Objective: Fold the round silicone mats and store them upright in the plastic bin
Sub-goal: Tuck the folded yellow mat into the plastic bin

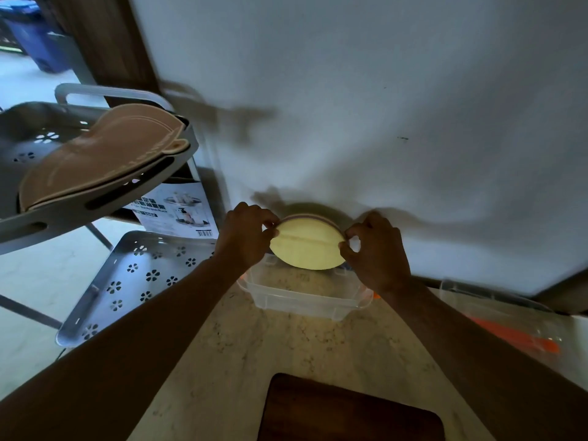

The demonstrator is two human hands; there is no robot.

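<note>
The dark board [350,412] is cut off by the near edge; the yellow mat [307,249] hides the clear bin's [302,300] far wall.

Home kitchen: stone counter [318,345], dish rack [136,281].

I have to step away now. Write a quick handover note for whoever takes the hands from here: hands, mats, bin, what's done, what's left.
Left hand: pinching the left end of the folded yellow mat.
Right hand: pinching its right end.
The mat is held above the clear plastic bin on the stone counter, near the wall. A purplish edge shows behind its top rim, possibly a second mat.
Done: this mat looks folded. No stored mats can be made out in the bin.
Left: lower it upright into the bin, then fold and store the tan mats lying in the grey cart tray on the left.
</note>
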